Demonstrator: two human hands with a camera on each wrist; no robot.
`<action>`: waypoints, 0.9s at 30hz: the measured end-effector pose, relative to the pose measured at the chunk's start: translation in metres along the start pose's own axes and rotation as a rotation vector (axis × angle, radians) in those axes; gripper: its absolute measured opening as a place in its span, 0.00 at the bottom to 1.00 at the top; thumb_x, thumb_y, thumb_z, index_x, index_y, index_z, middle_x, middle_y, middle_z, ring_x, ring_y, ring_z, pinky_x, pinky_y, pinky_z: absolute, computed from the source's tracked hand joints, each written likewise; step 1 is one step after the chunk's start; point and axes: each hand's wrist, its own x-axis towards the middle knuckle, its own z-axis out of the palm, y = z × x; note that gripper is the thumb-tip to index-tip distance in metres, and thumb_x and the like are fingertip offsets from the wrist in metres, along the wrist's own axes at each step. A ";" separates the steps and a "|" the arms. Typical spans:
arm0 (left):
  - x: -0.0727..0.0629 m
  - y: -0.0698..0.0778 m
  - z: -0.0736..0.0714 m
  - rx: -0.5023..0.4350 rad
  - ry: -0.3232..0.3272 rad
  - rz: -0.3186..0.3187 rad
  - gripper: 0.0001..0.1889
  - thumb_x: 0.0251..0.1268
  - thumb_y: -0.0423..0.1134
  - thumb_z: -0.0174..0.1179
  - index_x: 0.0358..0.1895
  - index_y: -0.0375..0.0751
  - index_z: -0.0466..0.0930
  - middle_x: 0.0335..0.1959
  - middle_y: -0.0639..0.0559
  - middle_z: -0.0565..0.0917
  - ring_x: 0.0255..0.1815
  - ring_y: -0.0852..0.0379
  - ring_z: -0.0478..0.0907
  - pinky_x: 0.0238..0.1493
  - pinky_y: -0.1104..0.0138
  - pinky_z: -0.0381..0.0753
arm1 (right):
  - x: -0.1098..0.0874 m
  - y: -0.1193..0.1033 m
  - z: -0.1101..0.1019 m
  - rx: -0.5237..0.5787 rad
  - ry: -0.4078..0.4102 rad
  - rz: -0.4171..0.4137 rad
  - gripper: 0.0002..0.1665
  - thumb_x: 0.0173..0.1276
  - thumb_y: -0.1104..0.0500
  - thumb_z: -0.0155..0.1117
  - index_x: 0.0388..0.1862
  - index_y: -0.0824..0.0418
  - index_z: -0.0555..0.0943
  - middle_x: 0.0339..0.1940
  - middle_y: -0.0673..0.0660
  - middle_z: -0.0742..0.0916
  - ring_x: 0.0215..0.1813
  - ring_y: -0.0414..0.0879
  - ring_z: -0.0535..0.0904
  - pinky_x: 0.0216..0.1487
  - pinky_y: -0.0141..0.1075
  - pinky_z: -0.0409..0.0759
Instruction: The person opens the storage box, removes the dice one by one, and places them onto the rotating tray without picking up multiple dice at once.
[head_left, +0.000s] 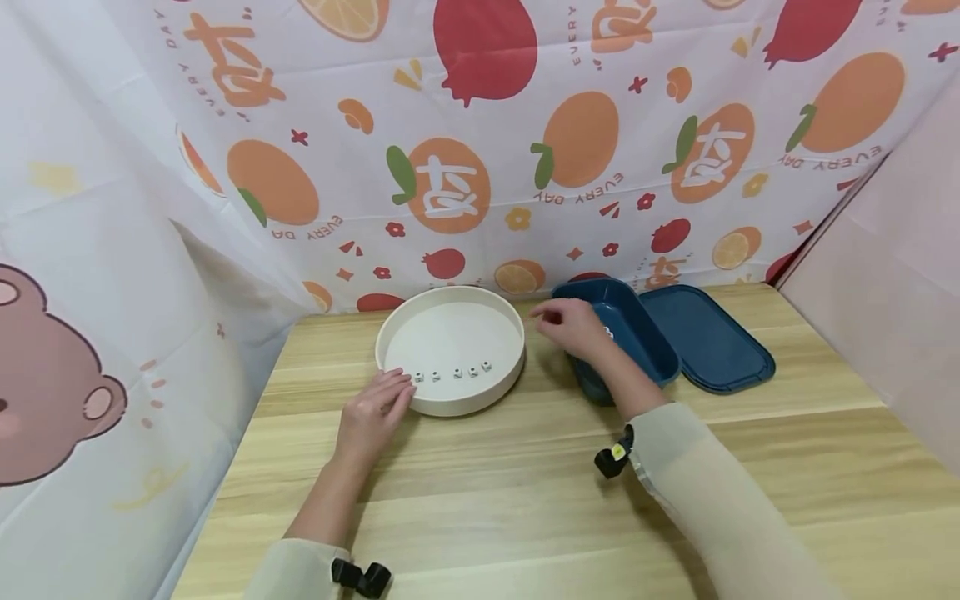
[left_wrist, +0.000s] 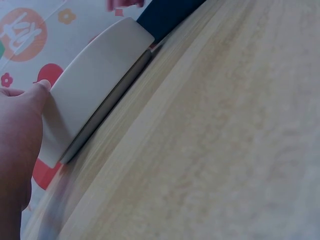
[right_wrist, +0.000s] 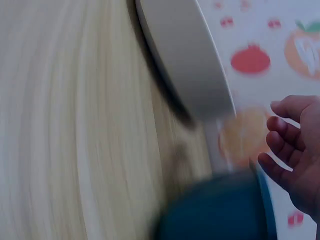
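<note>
There is one left hand (head_left: 372,414) and one right hand (head_left: 576,331); one round tray (head_left: 450,406); five small white cubes (head_left: 457,373) that can be counted in it; one blue box (head_left: 648,333); one blue lid (head_left: 708,337); two black wrist devices (head_left: 611,464); one printed bear (head_left: 45,383); one bench (head_left: 487,483); the box's white contents (head_left: 609,332) are too hidden to count.

a fruit-print backdrop (head_left: 502,137) behind; bear-print cloth (head_left: 45,392) at left; wooden table (head_left: 487,492).

Head view: bright, even, mostly sharp for you
Wood-grain tabletop (head_left: 480,500): soft shadow beside your right sleeve (head_left: 735,500)
Left wrist view: dimmer, grain soft
Right wrist view: you get cream round tray (right_wrist: 185,55), blue container (right_wrist: 215,212) blurred
</note>
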 end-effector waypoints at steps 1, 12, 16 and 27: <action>0.000 -0.001 -0.001 0.002 0.001 0.001 0.07 0.56 0.31 0.70 0.37 0.33 0.89 0.40 0.42 0.89 0.49 0.45 0.86 0.63 0.53 0.79 | -0.001 0.009 -0.006 -0.011 0.024 0.014 0.13 0.69 0.56 0.65 0.50 0.55 0.86 0.38 0.53 0.86 0.38 0.48 0.77 0.35 0.36 0.80; -0.005 -0.001 -0.005 0.009 -0.036 -0.022 0.07 0.58 0.33 0.69 0.38 0.34 0.89 0.42 0.44 0.89 0.51 0.46 0.85 0.64 0.53 0.79 | -0.023 0.076 -0.029 -0.187 -0.021 0.317 0.13 0.66 0.50 0.67 0.34 0.60 0.86 0.37 0.56 0.87 0.38 0.49 0.79 0.40 0.40 0.81; -0.005 -0.001 -0.003 0.004 -0.036 -0.018 0.07 0.59 0.33 0.69 0.39 0.33 0.89 0.42 0.44 0.89 0.51 0.46 0.85 0.66 0.56 0.78 | -0.024 0.078 -0.029 -0.232 -0.025 0.368 0.16 0.62 0.48 0.70 0.26 0.60 0.83 0.29 0.54 0.85 0.32 0.49 0.77 0.33 0.37 0.76; -0.001 0.000 0.001 0.001 -0.016 0.004 0.07 0.58 0.33 0.70 0.38 0.33 0.89 0.41 0.44 0.89 0.50 0.46 0.86 0.65 0.55 0.78 | -0.022 0.078 -0.030 -0.281 -0.072 0.445 0.25 0.61 0.39 0.69 0.21 0.59 0.78 0.21 0.53 0.79 0.29 0.49 0.76 0.28 0.37 0.74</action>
